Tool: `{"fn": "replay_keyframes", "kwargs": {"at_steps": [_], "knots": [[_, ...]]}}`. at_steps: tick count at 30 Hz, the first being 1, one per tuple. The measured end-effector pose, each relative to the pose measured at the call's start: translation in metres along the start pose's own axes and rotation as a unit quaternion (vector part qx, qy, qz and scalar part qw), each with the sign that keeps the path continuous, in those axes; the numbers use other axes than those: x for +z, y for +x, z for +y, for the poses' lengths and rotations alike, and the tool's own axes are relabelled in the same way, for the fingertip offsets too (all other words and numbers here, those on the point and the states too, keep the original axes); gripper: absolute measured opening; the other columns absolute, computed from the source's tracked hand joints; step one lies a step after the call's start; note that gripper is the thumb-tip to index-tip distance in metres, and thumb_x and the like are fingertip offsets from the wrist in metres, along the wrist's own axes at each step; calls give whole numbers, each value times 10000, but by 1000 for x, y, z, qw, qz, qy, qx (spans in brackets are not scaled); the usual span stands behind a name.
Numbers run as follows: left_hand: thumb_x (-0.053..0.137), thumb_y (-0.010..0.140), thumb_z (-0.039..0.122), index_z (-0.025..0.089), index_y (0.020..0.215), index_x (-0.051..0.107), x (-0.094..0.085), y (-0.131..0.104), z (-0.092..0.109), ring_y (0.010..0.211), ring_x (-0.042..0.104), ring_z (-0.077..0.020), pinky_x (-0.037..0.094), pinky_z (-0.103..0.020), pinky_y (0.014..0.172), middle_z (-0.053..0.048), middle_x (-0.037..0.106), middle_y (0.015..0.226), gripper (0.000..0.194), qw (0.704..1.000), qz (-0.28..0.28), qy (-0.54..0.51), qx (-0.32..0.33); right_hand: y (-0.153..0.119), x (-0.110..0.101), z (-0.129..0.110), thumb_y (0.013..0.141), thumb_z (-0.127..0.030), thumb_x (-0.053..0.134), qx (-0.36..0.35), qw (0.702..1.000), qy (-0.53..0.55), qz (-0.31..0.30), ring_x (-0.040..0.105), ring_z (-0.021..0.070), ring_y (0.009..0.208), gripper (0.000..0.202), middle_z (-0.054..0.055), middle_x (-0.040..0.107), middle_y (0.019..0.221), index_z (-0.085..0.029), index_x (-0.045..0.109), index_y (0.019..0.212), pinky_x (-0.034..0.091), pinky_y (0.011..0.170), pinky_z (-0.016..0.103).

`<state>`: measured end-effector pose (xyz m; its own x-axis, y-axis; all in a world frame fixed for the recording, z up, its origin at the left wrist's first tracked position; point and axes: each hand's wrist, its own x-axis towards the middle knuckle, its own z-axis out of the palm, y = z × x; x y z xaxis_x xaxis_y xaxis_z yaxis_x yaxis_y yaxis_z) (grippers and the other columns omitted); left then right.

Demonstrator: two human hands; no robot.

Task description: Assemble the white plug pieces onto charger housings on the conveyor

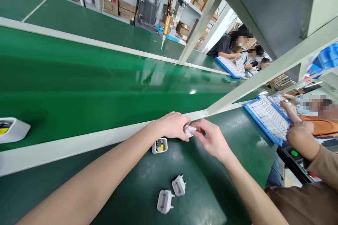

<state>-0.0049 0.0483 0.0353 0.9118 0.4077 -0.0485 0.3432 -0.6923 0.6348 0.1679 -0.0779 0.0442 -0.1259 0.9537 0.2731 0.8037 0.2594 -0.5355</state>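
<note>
Near the pale rail at mid-view, my left hand [175, 125] is closed around a small white plastic part [189, 130]. My right hand [210, 135] pinches the right side of that same part, its thumb and index finger together on it. Just below my left wrist, a white housing [160, 145] with black and yellow parts inside rests on the dark green table [132, 190]. Two white plug pieces with metal pins, one upper [179, 185] and one lower [165, 201], lie nearer to me on the table.
Another white housing [14, 130] sits on the green belt [92, 77] at far left. A slanted metal post [237, 93] rises beyond my hands. At right are a blue-edged tray [266, 117] and a person's arm [303, 140]. A dispensing nozzle [166, 28] hangs at the back.
</note>
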Motion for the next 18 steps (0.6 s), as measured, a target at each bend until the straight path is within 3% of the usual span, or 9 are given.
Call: {"fn": "replay_keyframes", "kwargs": {"at_steps": [13, 18], "knots": [[787, 694, 492, 225, 838, 597, -1, 1, 1, 894, 648, -262, 361, -291, 612, -23, 686, 863, 358, 1000, -9, 7, 5, -7, 21, 2, 1023, -341, 527, 22, 997, -17, 67, 566, 212, 716, 191, 44, 623, 833, -203, 626, 936, 449, 672, 315], [798, 678, 576, 225, 957, 643, -7, -1, 1, 937, 655, -254, 407, -272, 647, -27, 704, 922, 474, 999, -45, -2, -12, -6, 18, 4, 1006, -418, 540, 50, 998, -15, 36, 528, 177, 634, 253, 10, 602, 758, -194, 632, 936, 425, 607, 276]]}}
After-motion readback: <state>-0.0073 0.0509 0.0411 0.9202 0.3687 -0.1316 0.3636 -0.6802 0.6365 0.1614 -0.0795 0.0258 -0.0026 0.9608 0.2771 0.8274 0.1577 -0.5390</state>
